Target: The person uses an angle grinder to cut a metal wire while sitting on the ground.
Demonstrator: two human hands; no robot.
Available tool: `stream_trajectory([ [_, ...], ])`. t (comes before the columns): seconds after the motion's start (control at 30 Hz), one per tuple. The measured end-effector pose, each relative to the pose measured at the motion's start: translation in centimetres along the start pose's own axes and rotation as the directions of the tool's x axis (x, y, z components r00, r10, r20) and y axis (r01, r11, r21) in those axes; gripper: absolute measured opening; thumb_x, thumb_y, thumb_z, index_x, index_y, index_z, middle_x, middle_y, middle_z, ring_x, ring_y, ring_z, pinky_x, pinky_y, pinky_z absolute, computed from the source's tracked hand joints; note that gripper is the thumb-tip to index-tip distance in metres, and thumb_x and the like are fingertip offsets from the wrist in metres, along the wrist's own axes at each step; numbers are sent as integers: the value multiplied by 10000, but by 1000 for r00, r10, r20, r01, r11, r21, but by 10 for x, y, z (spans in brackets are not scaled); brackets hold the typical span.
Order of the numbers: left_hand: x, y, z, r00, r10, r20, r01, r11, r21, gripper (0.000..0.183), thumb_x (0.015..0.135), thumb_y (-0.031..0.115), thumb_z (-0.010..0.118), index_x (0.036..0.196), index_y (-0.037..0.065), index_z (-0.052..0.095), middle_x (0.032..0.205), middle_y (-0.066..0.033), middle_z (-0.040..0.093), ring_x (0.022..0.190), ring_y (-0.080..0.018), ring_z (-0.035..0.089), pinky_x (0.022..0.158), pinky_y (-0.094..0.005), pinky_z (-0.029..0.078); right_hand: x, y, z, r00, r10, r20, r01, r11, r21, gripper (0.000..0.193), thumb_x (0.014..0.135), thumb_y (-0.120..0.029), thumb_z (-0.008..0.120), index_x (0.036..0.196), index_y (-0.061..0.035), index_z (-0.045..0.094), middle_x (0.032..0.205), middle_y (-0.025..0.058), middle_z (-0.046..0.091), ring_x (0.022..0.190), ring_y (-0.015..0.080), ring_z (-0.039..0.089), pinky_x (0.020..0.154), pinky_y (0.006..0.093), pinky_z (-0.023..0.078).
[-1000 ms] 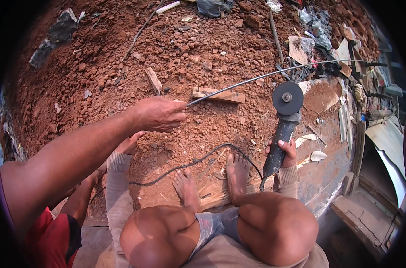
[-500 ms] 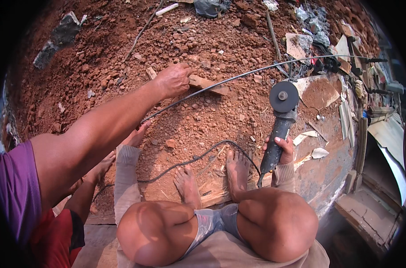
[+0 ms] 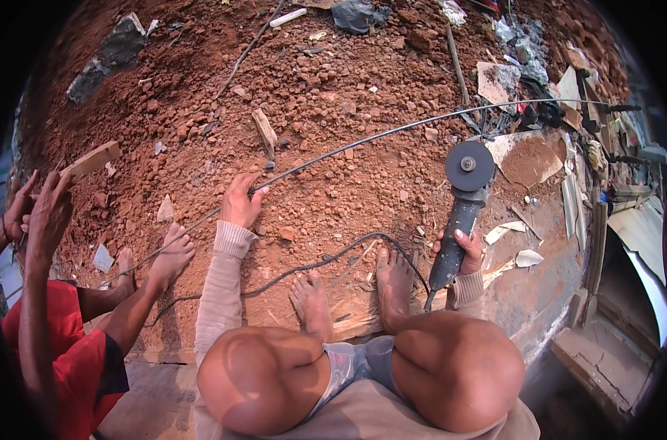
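Observation:
An angle grinder (image 3: pixel 458 233) with a black body and a dark cutting disc (image 3: pixel 469 166) stands pointing away from me. My right hand (image 3: pixel 467 253) is wrapped round its body. On the other side, my left hand (image 3: pixel 240 201) is closed round a long thin metal rod (image 3: pixel 392 132), which runs from the lower left to the far right above the soil. A black cord (image 3: pixel 297 264) comes off the grinder's near end and trails left over the ground. Whether the disc turns cannot be made out.
At the left, a co-worker's hands (image 3: pixel 49 202) hold a wooden piece (image 3: pixel 93 158); that person's bare feet (image 3: pixel 174 253) are beside the rod. A wood scrap (image 3: pixel 264 133) lies on the rubble beyond my left hand. Debris (image 3: pixel 524 77) covers the far right. Planks (image 3: pixel 594 249) border the right side.
The co-worker's arm has drawn back left from across the rod, and the wooden piece has gone with it. My left hand has moved slightly forward and right along the rod. The grinder stays nearly still.

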State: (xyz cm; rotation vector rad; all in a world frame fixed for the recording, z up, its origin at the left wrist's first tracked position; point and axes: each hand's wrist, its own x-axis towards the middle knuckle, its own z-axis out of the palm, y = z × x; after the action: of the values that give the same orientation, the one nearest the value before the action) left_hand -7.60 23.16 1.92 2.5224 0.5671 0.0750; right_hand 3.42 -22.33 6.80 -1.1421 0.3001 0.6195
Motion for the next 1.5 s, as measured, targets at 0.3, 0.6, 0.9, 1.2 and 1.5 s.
stream_trajectory([
  [0.3,13,38,73,925,327,-193,-310,944,115,331,849,164,706,1146,42,628,1075,-143,642,992,-324,620,856,-406,508,6,7,12,995,80,68,-86,991,104,371,781,-167,642,1050,55,516,793,177,646,646,278,675,568,380,600],
  [0.6,78,20,70,1000,-14,-14,15,998,68,263,923,310,620,957,62,700,797,-142,666,777,-341,639,706,-408,514,11,5,10,986,87,142,-87,996,-6,415,769,-204,663,1054,59,518,774,166,629,619,246,658,555,362,588],
  [0.9,63,27,24,687,40,726,342,863,-371,252,991,213,566,1088,16,691,699,13,650,489,-38,486,453,-209,383,-3,-18,-3,986,-5,166,1,1000,21,388,807,-201,693,1020,76,523,876,159,609,697,228,659,594,358,600],
  [1.2,3,37,71,947,224,-232,-223,974,31,168,849,174,688,950,54,629,821,-125,634,749,-341,645,615,-399,518,-7,-12,2,981,-80,176,64,994,94,446,800,-155,655,1131,64,453,915,176,588,677,237,644,566,364,588],
  [1.5,42,17,29,953,300,-45,-303,951,-59,158,890,206,645,925,56,679,757,-113,635,662,-321,629,579,-404,489,-1,-22,15,988,-67,137,79,993,-84,417,760,-203,674,1031,64,503,801,153,608,614,234,655,523,354,589],
])
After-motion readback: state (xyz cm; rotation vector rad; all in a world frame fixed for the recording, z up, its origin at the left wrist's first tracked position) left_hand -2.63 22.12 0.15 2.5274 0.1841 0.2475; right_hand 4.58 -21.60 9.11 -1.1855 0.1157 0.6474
